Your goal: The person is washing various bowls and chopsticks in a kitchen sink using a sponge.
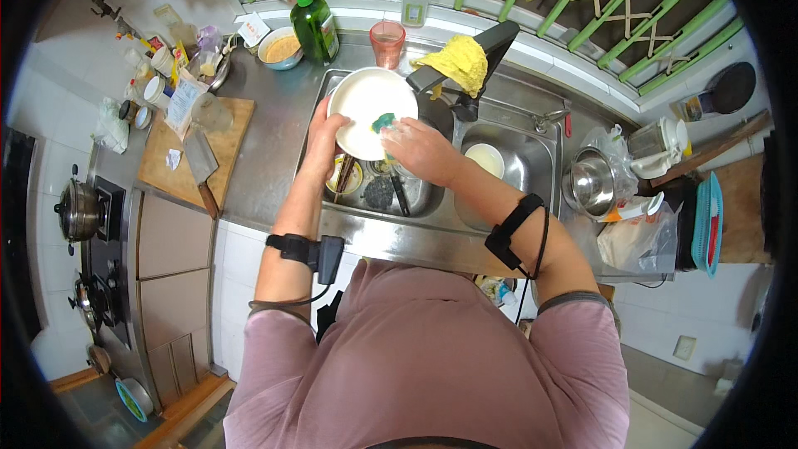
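Observation:
My left hand (pixel 324 140) grips the left rim of a white bowl (pixel 368 96), tilted so that its inside faces me. A green scouring sponge (pixel 383 122) is pressed against the bowl's inner surface by my right hand (pixel 421 149). Below them, in the left basin of the steel sink (pixel 430 199), lie a yellow-rimmed dish (pixel 352 182), chopsticks (pixel 341 176) and a utensil with a black handle (pixel 399 194). Another pale bowl (pixel 485 161) rests in the right basin, partly behind my right forearm.
A yellow cloth (pixel 464 62) drapes over the black faucet (pixel 499 43). Behind the sink stand a red plastic cup (pixel 387 43) and a green pump bottle (pixel 315 31). A cleaver (pixel 201 159) lies on the wooden cutting board (pixel 240 121) at left. Steel bowls (pixel 589 184) sit at right.

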Demonstrator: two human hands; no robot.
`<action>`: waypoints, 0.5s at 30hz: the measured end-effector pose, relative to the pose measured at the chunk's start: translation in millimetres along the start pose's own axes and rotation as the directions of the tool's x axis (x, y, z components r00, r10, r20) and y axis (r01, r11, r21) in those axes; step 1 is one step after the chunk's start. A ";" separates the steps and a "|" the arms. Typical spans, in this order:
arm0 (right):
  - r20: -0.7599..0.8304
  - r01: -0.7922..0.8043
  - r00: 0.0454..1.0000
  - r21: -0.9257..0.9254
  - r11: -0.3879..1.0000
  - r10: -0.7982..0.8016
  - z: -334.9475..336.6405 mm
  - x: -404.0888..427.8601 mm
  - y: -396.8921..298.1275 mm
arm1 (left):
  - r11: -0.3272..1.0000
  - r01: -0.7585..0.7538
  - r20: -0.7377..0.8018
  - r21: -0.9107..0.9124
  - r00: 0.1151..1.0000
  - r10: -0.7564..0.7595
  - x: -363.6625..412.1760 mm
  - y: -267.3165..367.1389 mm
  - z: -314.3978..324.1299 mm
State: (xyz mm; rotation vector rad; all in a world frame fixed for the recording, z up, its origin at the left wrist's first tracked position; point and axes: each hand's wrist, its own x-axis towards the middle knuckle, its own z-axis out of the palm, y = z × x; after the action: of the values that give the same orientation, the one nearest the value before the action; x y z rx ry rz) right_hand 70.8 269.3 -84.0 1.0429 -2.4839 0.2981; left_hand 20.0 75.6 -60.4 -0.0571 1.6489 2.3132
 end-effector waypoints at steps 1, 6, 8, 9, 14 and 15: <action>-0.009 -0.030 1.000 0.044 0.999 0.030 3.2 -1.4 0.9 | 1.000 0.003 -0.028 -0.006 1.000 -0.003 0.7 -0.6 7.4; -0.014 -0.155 0.987 0.145 0.977 0.159 10.0 29.5 -18.1 | 0.983 -0.180 -0.061 -0.037 0.982 0.178 8.7 -30.8 13.9; -0.063 -0.242 0.967 0.055 0.969 0.245 6.0 26.5 -14.0 | 0.996 -0.080 -0.030 0.037 0.996 0.081 7.0 -29.1 13.1; -0.063 -0.244 0.967 0.055 0.968 0.247 6.7 21.9 -13.2 | 0.996 -0.079 -0.028 0.037 0.996 0.080 5.4 -27.0 13.9; 0.206 -0.309 0.939 0.152 0.939 0.275 18.5 2.5 -2.8 | 0.999 0.009 -0.195 0.037 0.981 -0.002 1.6 -15.8 19.6; 0.175 -0.287 0.955 0.325 0.901 0.240 17.5 8.6 -4.9 | 1.000 -0.010 -0.244 0.021 0.970 0.014 1.9 -19.4 14.6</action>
State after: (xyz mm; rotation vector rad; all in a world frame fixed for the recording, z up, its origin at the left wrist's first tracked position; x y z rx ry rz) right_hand 63.7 254.3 -95.4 0.8705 -2.7612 0.8023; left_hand 25.4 95.4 -73.7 -0.3421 1.7898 2.3773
